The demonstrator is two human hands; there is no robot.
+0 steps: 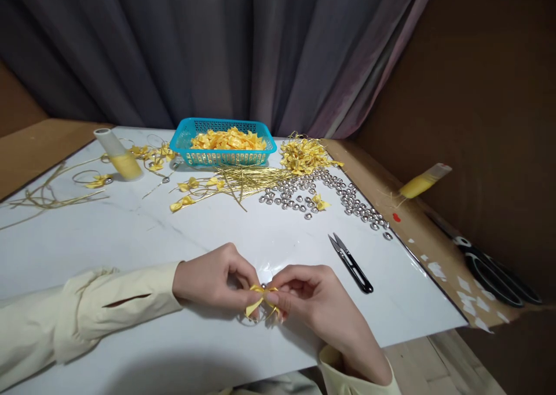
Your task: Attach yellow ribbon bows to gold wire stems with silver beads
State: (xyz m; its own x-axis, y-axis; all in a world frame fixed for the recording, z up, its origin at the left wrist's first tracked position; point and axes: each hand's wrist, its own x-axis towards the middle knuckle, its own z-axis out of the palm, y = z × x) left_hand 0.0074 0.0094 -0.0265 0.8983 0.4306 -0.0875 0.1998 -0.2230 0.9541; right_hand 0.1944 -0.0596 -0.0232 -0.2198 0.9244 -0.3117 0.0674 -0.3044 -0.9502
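Observation:
Near the front of the white tabletop, my left hand [221,278] and my right hand [309,295] meet fingertip to fingertip. Between them they pinch a small yellow ribbon bow [253,309], its loops spreading below the thumbs. A bit of silver shows at the top of the bow, and a thin gold cord seems to curl under it; the fingers partly hide both. To the right of my right hand lies a pair of black thread snips [351,264], blades pointing away.
A blue basket [223,158] of yellow bows stands at the back. Beside it lie a yellow bow heap [306,154], gold cords [256,178] and silver beads [299,189]. A yellow-and-white tube [124,157] stands left; another tube [423,182] and black scissors [490,270] lie right.

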